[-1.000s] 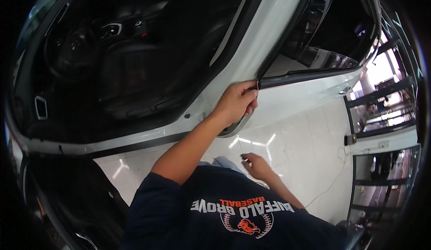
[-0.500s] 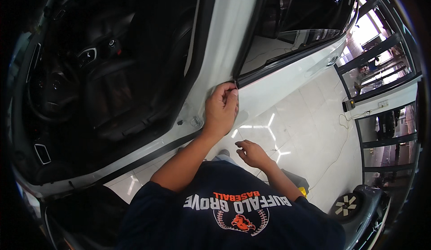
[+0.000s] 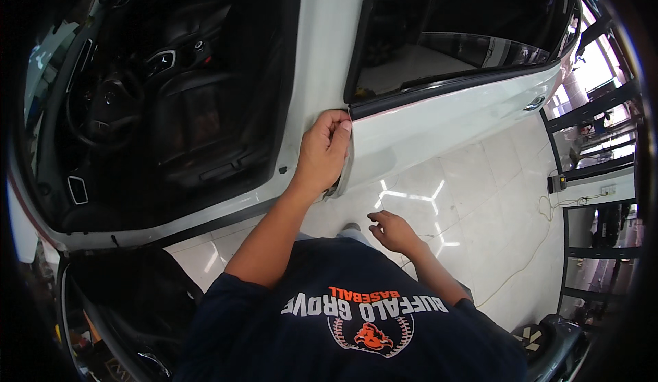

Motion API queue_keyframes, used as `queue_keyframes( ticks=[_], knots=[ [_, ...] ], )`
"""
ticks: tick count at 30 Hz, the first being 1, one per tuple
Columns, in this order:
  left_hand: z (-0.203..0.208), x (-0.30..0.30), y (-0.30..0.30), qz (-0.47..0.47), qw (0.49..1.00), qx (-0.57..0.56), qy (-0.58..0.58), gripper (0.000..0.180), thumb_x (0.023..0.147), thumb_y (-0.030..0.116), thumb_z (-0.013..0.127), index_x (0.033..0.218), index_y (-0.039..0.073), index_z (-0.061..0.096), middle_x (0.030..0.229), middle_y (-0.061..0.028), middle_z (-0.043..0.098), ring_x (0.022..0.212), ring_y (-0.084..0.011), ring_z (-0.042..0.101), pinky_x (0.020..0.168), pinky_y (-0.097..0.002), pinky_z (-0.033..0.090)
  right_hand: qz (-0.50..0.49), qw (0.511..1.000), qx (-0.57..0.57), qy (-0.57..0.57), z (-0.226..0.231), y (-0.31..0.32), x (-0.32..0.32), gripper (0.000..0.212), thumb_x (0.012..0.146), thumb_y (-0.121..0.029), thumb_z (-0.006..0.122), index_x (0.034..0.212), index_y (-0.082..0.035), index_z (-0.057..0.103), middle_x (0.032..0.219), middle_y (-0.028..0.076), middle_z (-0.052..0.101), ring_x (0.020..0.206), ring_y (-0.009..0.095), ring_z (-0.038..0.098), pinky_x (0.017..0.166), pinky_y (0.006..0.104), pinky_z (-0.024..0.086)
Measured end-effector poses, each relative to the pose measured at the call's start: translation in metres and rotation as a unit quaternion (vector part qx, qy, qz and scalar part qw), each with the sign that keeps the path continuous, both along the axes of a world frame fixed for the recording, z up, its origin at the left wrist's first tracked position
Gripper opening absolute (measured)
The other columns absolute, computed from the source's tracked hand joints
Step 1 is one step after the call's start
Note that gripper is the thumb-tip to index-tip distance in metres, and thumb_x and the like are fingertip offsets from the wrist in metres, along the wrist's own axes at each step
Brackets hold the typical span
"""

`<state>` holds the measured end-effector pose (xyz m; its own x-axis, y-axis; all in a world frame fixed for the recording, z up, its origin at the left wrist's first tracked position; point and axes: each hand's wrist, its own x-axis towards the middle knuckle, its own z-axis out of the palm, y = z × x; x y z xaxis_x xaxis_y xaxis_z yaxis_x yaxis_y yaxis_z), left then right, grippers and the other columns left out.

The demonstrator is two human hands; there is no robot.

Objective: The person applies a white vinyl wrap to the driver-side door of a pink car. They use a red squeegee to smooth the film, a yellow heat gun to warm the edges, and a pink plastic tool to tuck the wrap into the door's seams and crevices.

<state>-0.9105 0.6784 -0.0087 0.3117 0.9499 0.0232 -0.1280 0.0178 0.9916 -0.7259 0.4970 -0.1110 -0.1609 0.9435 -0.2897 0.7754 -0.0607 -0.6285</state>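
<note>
Reaching with the left hand [image 3: 322,152] to the front upper corner of the white rear door [image 3: 425,138], just where the black trim [image 3: 452,88] begins under the window [image 3: 493,8]. Pinching there, with thumb and forefinger together in the left grip; cannot tell whether clamped on the door's edge or on something thin. Can see a thin pinkish line [image 3: 391,111] running back from near the fingertips, along the door just below the trim. Resting beside the white pillar [image 3: 321,32], with the forearm crossing in front of the sill [image 3: 171,230].

Hanging the right hand [image 3: 394,233] lower, well apart from the door, over the tiled floor [image 3: 480,197]. Bent loosely there, with thumb and forefinger apart; dark at the tips, too small to tell why.

Through the front opening, left of the pillar, can see a black seat [image 3: 199,121] and a steering wheel [image 3: 103,114]. Farther back along the door, near its far end, can find the handle [image 3: 534,103]. On the floor to the right, can trace a pale cable [image 3: 524,265].
</note>
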Motion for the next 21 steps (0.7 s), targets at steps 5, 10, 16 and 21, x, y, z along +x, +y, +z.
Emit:
queue_keyframes(
  ticks=[5, 10, 16, 21],
  knots=[
    [0.003, 0.001, -0.004, 0.036, 0.999, -0.002, -0.018, 0.016, 0.099, 0.012, 0.055, 0.108, -0.001, 0.059, 0.076, -0.0003, 0.058, 0.062, -0.0054, 0.052, 0.054, -0.0221, 0.042, 0.000, 0.999, 0.038, 0.034, 0.014, 0.019, 0.001, 0.031, 0.089, -0.017, 0.061, 0.116, 0.000, 0.061, 0.100, 0.019, 0.064, 0.086, 0.034, 0.065, 0.079, 0.0414, 0.052],
    [0.003, -0.001, 0.001, 0.043, 0.999, -0.001, -0.034, 0.016, 0.098, 0.011, 0.055, 0.108, -0.001, 0.059, 0.076, -0.0011, 0.059, 0.064, -0.0055, 0.053, 0.055, -0.0221, 0.045, -0.012, 0.997, 0.062, 0.045, 0.030, 0.033, -0.003, 0.031, 0.090, -0.015, 0.060, 0.116, 0.000, 0.061, 0.102, 0.019, 0.064, 0.086, 0.032, 0.066, 0.080, 0.0402, 0.051],
    [0.004, -0.005, 0.003, 0.019, 1.000, -0.001, -0.015, 0.013, 0.098, 0.011, 0.056, 0.105, 0.000, 0.059, 0.073, -0.0006, 0.058, 0.061, -0.0057, 0.051, 0.055, -0.0224, 0.044, -0.043, 0.989, 0.080, 0.115, 0.065, 0.046, -0.006, 0.029, 0.090, -0.012, 0.062, 0.117, 0.000, 0.061, 0.106, 0.017, 0.066, 0.089, 0.029, 0.066, 0.080, 0.0359, 0.052],
    [-0.003, -0.004, 0.001, 0.009, 0.999, 0.004, -0.031, 0.014, 0.099, 0.015, 0.056, 0.105, 0.003, 0.059, 0.075, 0.0008, 0.056, 0.063, -0.0051, 0.051, 0.057, -0.0209, 0.045, -0.058, 0.985, 0.096, 0.131, 0.095, 0.063, -0.014, 0.026, 0.091, -0.006, 0.061, 0.116, -0.001, 0.061, 0.105, 0.013, 0.067, 0.092, 0.024, 0.067, 0.078, 0.0325, 0.053]
  ],
)
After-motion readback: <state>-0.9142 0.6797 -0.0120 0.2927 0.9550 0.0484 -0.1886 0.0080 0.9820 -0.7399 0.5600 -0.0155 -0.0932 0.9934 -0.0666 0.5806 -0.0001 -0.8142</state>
